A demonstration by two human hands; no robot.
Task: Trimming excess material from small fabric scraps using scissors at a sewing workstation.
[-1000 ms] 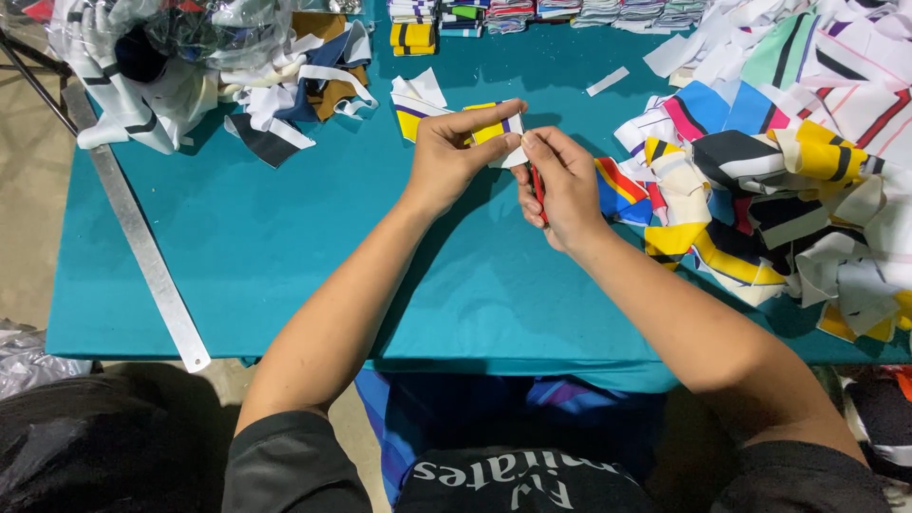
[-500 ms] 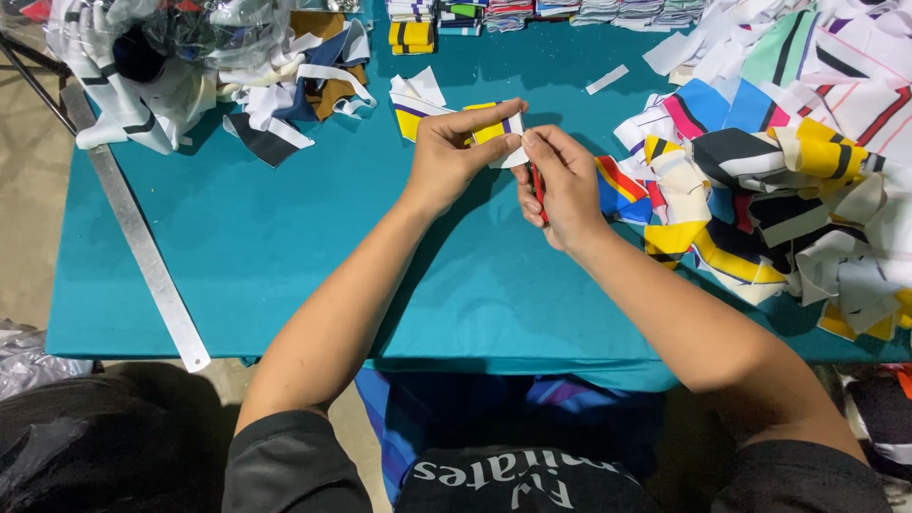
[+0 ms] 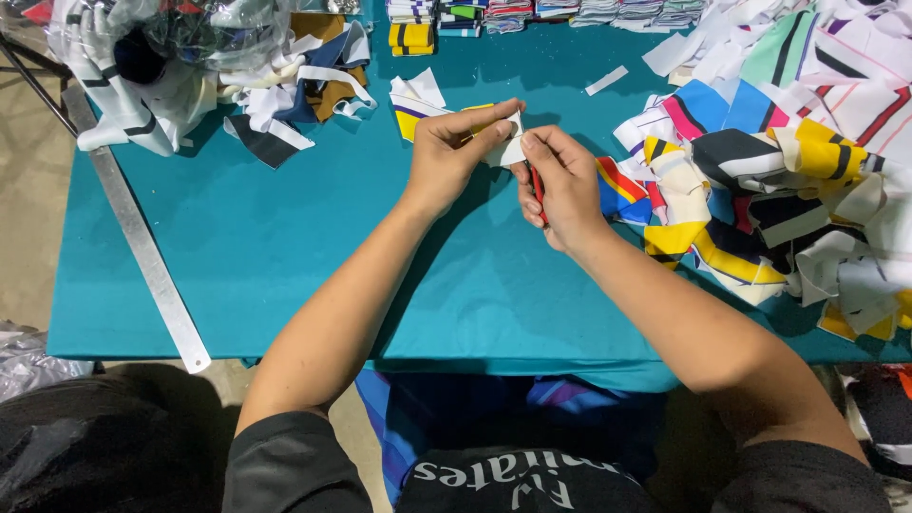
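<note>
Fingers of your left hand [image 3: 454,152] pinch the small white fabric piece [image 3: 509,150] taut above the teal table [image 3: 285,247], so your right hand [image 3: 560,185], closed around a red tool [image 3: 539,190], can work its edge, colourful scraps [image 3: 798,180] just beside.
</note>
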